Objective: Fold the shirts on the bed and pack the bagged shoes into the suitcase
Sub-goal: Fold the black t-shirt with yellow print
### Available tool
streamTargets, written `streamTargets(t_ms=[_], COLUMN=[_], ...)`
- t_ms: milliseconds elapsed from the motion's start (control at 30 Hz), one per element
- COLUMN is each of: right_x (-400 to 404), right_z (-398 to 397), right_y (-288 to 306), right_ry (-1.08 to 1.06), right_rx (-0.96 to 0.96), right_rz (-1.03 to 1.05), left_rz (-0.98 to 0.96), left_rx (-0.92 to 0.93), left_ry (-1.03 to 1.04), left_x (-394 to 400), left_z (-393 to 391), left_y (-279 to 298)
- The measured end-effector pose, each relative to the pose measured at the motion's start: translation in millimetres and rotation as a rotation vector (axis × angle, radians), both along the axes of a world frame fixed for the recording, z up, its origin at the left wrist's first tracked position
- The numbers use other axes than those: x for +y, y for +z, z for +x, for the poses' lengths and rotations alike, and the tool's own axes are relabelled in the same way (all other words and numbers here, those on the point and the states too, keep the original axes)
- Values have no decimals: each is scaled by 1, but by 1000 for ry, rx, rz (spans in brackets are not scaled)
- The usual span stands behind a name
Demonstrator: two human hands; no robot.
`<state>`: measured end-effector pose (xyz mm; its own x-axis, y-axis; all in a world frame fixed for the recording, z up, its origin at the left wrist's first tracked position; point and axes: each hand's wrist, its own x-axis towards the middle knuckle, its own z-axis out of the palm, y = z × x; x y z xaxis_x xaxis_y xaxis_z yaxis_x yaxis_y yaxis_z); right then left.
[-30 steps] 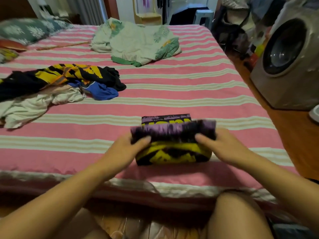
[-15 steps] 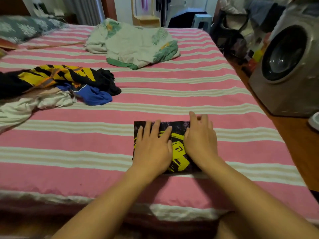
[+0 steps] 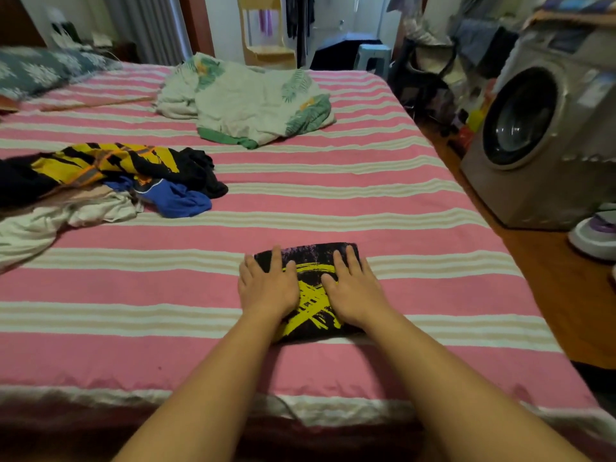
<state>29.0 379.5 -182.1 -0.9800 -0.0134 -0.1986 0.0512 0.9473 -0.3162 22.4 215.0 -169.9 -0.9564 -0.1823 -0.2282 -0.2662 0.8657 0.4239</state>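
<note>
A folded black shirt with a yellow print (image 3: 311, 295) lies on the pink striped bed (image 3: 333, 208) near its front edge. My left hand (image 3: 266, 288) presses flat on its left side and my right hand (image 3: 355, 291) presses flat on its right side, fingers straight. At the left of the bed sits a heap of unfolded clothes: a yellow and black shirt (image 3: 110, 161), a blue garment (image 3: 176, 198) and a pale shirt (image 3: 50, 221). No suitcase or bagged shoes show.
A crumpled leaf-print blanket (image 3: 246, 105) lies at the far middle of the bed, a grey patterned pillow (image 3: 40, 70) at the far left. A washing machine (image 3: 546, 141) stands on the wooden floor to the right, with clutter behind it.
A second ago both hands held the shirt's far edge up while folding. It now lies flat as a compact packet under both palms, which have spread apart to its sides.
</note>
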Motion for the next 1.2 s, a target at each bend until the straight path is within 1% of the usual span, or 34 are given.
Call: streamTargets(t_ms=[67,133,200,267,333,367,400,433,500,600,667,733,833,933,1000,1067,1133,1200], right_x=[2,4,4,2,5,8,11,14,24,48,68,94,114,163,205,256,305,350], right_z=[12,19,15,13,20,30,42,56,85,130,156,181,220,263,303,351,410,478], right_y=[6,12,18,24,29,32,34,34,28,22,22,22,61,88,97,96,83,58], right_ry=[-75,-176,-263,-303,-337,-365,-389,-420,-509,-638,-734,-774,-816,-833,-877,-957,-1076,-1239], right_rx=[41,77,39,-51,-110,-120,-125,-124,-38,68,108,164,243,324,385,431,482,546], right_rz=[-92,-216,-324,-444,-620,-721,-834,-903,-965,-1063,-1076,-1042,-962,-935,-903,-926,-952,-962], left_rz=[86,218,314,474,658,717,743,729,664,580,537,540,622,709,778,847,887,916], left_rx=[2,-76,-144,-126,-85,-74,-67,-43,2,41,44,29,41,37,-23,-112,-230,-375], left_ry=[47,29,-12,-33,-34,-44,-61,-92,-186,-392,-522,-594,-639,-713,-766,-822,-896,-963], left_x=[-8,-15,-24,-32,-42,-46,-48,-46,-33,6,34,60,100,156,205,265,329,395], left_z=[10,11,5,6,13,19,26,31,42,57,69,84,108,134,158,189,231,282], left_y=[5,3,1,4,7,8,8,7,5,11,17,22,38,62,73,76,67,44])
